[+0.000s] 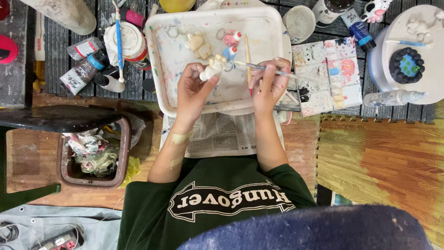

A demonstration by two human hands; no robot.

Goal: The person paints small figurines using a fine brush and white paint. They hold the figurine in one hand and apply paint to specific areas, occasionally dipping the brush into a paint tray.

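here we sat over a sheet of newspaper [217, 134] spread on the floor, a brown bin [95, 155] full of scraps just to one side. above it our left hand [194, 90] was clenched around a small cream figurine [212, 67], holding it up over the white tray [162, 60]. our right hand [268, 83] pinched a thin paintbrush [263, 68] in a closed grip, its tip pointing at the figurine's upper end. farther on in the tray lay a tan bear figure [200, 45], a pink figure [232, 38] and a wooden stick [247, 53]. beside the tray sat a stained paint palette [326, 74], and paint bottles [88, 69] lay on the dark slatted bench [60, 41] beyond.
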